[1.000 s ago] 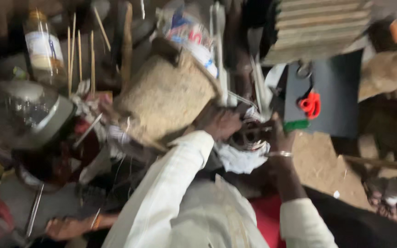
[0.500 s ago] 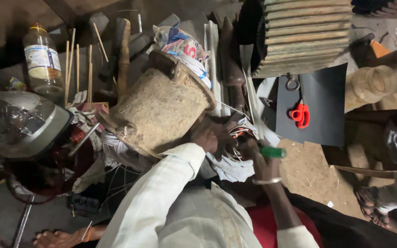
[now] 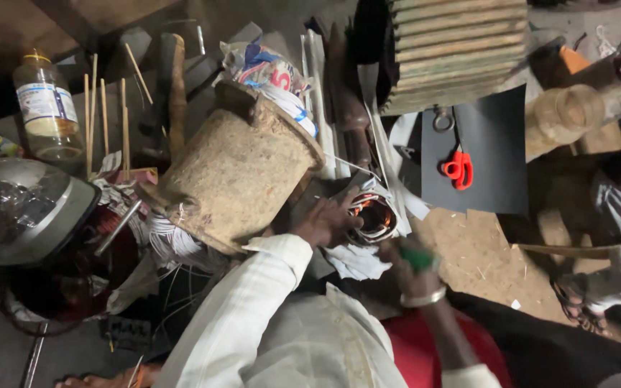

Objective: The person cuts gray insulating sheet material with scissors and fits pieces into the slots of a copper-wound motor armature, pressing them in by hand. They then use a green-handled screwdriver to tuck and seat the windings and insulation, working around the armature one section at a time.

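Both hands (image 3: 368, 241) on a copper-wound coil (image 3: 374, 215) beside a rusty drum (image 3: 242, 172)

Top left stands a clear plastic bottle (image 3: 46, 108) with a yellow neck ring, and round its middle runs a white label (image 3: 46, 103) with blue print. Top centre, behind the rusty drum, lies a crumpled printed bag (image 3: 267, 72), white with blue and red. No screens or signs show.
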The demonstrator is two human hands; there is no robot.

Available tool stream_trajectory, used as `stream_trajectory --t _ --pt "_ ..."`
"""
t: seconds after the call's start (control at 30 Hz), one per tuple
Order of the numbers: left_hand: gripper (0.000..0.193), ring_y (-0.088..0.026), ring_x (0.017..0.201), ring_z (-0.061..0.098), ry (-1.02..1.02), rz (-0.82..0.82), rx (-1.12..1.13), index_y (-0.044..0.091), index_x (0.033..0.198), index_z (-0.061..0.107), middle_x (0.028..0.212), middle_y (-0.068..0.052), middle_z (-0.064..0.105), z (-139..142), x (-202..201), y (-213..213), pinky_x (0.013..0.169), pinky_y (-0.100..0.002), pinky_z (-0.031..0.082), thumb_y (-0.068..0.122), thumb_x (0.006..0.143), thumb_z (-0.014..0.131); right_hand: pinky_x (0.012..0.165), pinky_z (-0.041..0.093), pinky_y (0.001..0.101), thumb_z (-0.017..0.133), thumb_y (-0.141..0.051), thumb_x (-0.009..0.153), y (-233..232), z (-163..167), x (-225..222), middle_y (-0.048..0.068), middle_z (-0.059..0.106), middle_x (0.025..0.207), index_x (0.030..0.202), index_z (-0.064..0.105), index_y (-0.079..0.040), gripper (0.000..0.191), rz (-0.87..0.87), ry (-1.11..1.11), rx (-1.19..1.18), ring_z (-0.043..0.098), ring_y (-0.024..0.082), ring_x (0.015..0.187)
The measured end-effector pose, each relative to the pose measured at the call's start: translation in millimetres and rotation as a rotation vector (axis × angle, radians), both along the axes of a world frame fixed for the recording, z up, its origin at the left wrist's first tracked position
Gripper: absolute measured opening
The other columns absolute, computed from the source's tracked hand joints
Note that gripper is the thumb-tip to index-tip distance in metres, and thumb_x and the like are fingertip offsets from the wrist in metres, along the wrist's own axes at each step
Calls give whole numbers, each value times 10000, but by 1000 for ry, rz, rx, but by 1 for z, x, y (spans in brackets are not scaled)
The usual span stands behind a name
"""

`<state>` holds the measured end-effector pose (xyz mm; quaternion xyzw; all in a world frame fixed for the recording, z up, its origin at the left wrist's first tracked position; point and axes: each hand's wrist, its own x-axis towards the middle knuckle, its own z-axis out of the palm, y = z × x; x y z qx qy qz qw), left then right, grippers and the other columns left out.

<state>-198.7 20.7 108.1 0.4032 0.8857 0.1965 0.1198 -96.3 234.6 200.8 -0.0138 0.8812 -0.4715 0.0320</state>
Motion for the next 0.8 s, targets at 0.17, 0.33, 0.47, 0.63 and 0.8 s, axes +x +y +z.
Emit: stream_trajectory --t 0.17,0.33,0.47,0.63,0.8 --pt "403 -333 1082 616 44 -13 -73 276 1152 640 1573 -310 289 4 3 -4 937 -418 437 402 784 749 683 580 316 743 -149 881 -45 -4 66 137 755 931 1060 745 -2 231 -44 122 13 729 194 775" --pt "375 -308 1042 626 147 -35 -70 304 1132 644 1606 -323 268 -3 5 1 908 -400 430 399 788 761 731 556 291 696 -161 922 -68 -11 83 132 742 1012 1090 738 -90 188 -13 116 -15 694 190 865" --pt "400 -242 924 615 -72 70 -37 285 1322 582 1371 -202 455 -8 13 2 875 -398 402 381 950 697 711 550 271 749 -144 900 -57 -4 68 84 731 898 1105 754 -23 239 -165 71 -79 672 128 796" --pt "381 -148 852 582 179 94 111 346 1197 592 1482 -206 478 -7 18 -6 784 -318 399 383 829 681 705 552 296 705 -104 926 -45 12 48 91 771 872 1078 761 -18 183 -151 -43 -69 694 160 778" --pt "887 -181 745 516 -544 381 140 145 1652 246 745 -116 560 1 12 4 757 -302 377 564 949 588 745 572 306 732 -91 883 -60 19 44 135 759 944 1011 745 -21 147 70 246 183 726 194 870"
